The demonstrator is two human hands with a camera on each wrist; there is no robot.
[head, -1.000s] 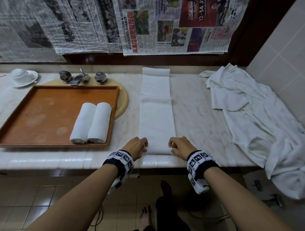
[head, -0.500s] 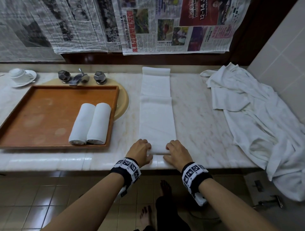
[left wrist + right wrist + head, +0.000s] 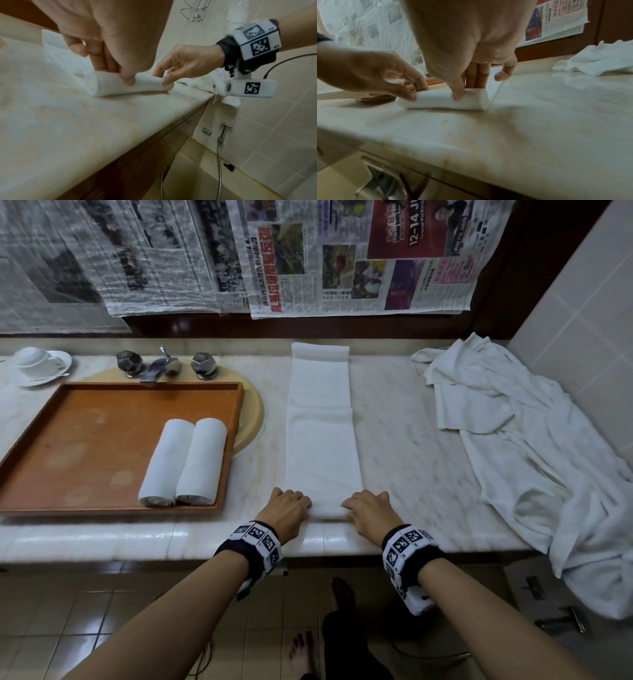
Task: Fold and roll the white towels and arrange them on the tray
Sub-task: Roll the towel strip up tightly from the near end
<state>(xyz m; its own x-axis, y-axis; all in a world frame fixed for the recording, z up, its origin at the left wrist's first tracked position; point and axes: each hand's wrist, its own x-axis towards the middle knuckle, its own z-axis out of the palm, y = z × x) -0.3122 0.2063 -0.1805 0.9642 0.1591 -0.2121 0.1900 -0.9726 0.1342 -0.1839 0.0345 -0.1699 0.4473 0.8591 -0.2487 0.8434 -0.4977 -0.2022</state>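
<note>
A long folded white towel point(image 3: 322, 433) lies lengthwise on the marble counter, its near end turned into a small roll point(image 3: 327, 510) point(image 3: 120, 86) point(image 3: 443, 100). My left hand point(image 3: 287, 513) point(image 3: 109, 73) pinches the roll's left end between thumb and fingers. My right hand point(image 3: 368, 513) point(image 3: 467, 86) pinches its right end the same way. Two rolled white towels point(image 3: 185, 463) lie side by side at the near right of the wooden tray point(image 3: 85, 440).
A crumpled pile of white cloth point(image 3: 534, 457) covers the counter's right end and hangs over the edge. The tray sits over a basin with a tap point(image 3: 161, 368). A cup and saucer point(image 3: 37, 364) stand far left. Newspaper point(image 3: 342, 254) covers the wall behind.
Both hands moved inward onto the towel's near end and turned it over into a first small roll. The rest of the towel has not moved.
</note>
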